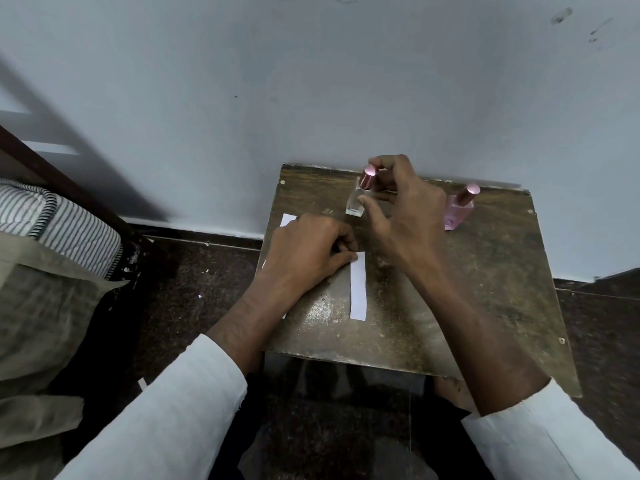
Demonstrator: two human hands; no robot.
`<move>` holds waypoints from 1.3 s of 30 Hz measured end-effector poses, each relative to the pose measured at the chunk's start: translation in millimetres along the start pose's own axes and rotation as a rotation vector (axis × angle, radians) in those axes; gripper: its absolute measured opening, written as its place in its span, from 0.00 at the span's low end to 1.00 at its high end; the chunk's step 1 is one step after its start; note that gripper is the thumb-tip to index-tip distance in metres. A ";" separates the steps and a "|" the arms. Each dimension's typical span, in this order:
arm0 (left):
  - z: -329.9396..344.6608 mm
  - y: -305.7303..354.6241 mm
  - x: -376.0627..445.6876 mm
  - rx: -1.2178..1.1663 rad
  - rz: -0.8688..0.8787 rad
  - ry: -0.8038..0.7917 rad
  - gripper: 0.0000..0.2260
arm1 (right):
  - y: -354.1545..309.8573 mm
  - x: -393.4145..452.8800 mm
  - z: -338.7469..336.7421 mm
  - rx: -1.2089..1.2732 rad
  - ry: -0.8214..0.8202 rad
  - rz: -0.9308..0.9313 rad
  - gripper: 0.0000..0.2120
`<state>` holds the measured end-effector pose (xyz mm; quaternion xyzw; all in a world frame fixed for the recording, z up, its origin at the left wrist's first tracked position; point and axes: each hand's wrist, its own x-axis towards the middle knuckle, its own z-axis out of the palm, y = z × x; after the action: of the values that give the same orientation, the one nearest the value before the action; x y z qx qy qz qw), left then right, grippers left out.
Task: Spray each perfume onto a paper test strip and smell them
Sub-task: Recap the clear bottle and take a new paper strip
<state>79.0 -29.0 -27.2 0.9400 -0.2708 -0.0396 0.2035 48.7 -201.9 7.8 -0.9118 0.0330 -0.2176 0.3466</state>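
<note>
Clear bottle [355, 201] in right fingers [375, 164], left fingers [341, 258] pinching strip [358, 286]

one head-worn wide-angle view, looking forward and steeply down from close above a small worn table [485, 278] set against a wall [311, 81].

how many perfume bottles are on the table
2: a clear bottle at the back, gripped by the right hand, and a pink bottle standing to its right.
</note>
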 end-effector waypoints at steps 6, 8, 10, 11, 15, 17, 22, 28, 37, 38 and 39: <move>-3.8 -7.2 13.8 -0.005 -0.029 0.063 0.05 | -4.6 5.0 -13.0 0.025 0.055 0.036 0.22; -5.6 -9.4 20.4 -0.006 -0.052 0.079 0.05 | -2.9 3.7 -11.1 0.029 0.052 0.040 0.21; -6.6 -11.2 26.8 -0.005 -0.069 0.095 0.05 | -0.7 1.9 -7.6 0.035 0.039 0.038 0.21; -6.2 -11.8 29.9 -0.002 -0.075 0.107 0.05 | 0.2 1.6 -5.9 0.036 0.032 0.033 0.21; -3.3 -13.3 37.0 0.007 -0.109 0.154 0.07 | 3.6 2.3 0.2 0.053 0.032 0.003 0.21; -1.2 -15.7 39.4 -0.003 -0.126 0.158 0.08 | 5.1 2.7 2.7 0.049 0.040 -0.006 0.21; -4.1 -24.2 42.6 -0.033 -0.192 0.121 0.07 | 7.7 1.2 7.9 0.059 0.018 -0.010 0.21; -9.0 -32.4 36.1 -0.060 -0.234 0.140 0.05 | 10.2 -0.5 15.7 0.056 -0.040 -0.001 0.20; -13.5 -36.1 28.2 -0.064 -0.202 0.133 0.05 | 11.2 -1.3 20.3 0.035 -0.104 -0.014 0.20; -13.6 -36.9 27.6 -0.065 -0.204 0.134 0.05 | 11.1 -1.3 20.7 0.018 -0.109 -0.020 0.20; -13.8 -37.8 27.1 -0.065 -0.207 0.137 0.05 | 10.5 -1.6 21.0 0.000 -0.112 -0.025 0.20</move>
<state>123.3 -9.0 -28.9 0.9563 -0.1565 -0.0049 0.2469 57.0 -196.5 -13.6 -0.9229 0.0019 -0.1706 0.3452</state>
